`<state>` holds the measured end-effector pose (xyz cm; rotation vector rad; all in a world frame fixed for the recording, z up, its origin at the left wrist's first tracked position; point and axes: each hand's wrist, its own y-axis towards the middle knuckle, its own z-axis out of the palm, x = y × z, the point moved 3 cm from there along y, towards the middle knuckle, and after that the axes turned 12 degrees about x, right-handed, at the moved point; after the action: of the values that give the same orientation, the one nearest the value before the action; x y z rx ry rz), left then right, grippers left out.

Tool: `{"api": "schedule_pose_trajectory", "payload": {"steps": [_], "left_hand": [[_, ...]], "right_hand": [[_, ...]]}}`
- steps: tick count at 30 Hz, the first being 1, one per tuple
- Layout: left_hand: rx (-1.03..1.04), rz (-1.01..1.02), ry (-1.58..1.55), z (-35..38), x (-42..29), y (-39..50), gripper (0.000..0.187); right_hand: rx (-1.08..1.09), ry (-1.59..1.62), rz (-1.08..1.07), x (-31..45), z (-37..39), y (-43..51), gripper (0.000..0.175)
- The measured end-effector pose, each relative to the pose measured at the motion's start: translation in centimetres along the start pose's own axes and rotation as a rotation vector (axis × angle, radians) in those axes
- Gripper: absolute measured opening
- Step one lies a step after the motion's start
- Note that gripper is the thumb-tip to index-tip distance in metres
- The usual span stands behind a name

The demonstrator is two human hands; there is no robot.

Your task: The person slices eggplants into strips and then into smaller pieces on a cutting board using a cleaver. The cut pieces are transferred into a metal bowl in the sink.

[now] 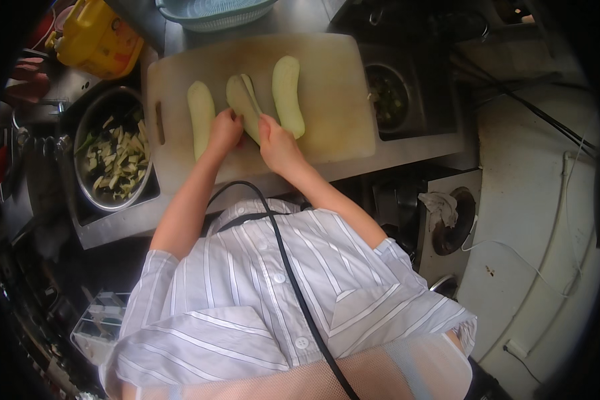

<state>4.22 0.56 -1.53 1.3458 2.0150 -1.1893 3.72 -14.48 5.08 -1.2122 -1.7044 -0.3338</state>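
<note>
Three pale green peeled squashes lie lengthwise on a large plastic cutting board (335, 100). My right hand (280, 147) grips a knife (254, 100), its thin blade edge-on along the middle squash (237, 95). A narrow strip of the squash stands to the right of the blade. My left hand (226, 131) holds the same squash from its left side, fingers curled and their tips partly hidden. Beside my left wrist is the left squash (200, 107), its lower end partly covered by my arm. The right squash (286, 90) rests just beyond my right hand.
A steel basin (80, 170) of cut vegetable pieces sits left of the board. At the right is a round pan (409, 107) holding green bits. A blue plastic basket (215, 15) and a yellow jug (97, 42) stand behind. A black cable (285, 250) hangs before me.
</note>
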Motion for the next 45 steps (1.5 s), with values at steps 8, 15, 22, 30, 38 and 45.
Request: {"api": "schedule_pose_trajectory", "payload": {"steps": [8,15,22,30,38,45], "left_hand": [[-0.071,-0.053,-0.074,1.1,1.6,0.6,0.023],[-0.023,-0.099,-0.144,0.9,1.3,0.6,0.021],[-0.054,-0.030,-0.031,0.3,-0.3,0.0,0.019],[0.058,-0.130,-0.277,0.4,-0.1,-0.4,0.019],[0.039,-0.116,-0.273,0.4,-0.2,-0.3,0.019],[0.016,-0.089,-0.207,-0.1,-1.0,-0.9,0.020]], "right_hand": [[0.108,0.150,0.033,-3.5,-2.1,-0.8,0.034],[0.087,0.029,0.040,-2.6,-2.8,-2.8,0.036],[0.150,0.064,0.153,-2.6,-3.3,-6.4,0.033],[0.102,0.238,0.198,-4.5,-3.3,-6.3,0.035],[0.122,0.112,0.042,0.0,-2.8,-5.0,0.039],[0.081,0.013,-0.056,0.4,-1.6,-3.2,0.034]]}}
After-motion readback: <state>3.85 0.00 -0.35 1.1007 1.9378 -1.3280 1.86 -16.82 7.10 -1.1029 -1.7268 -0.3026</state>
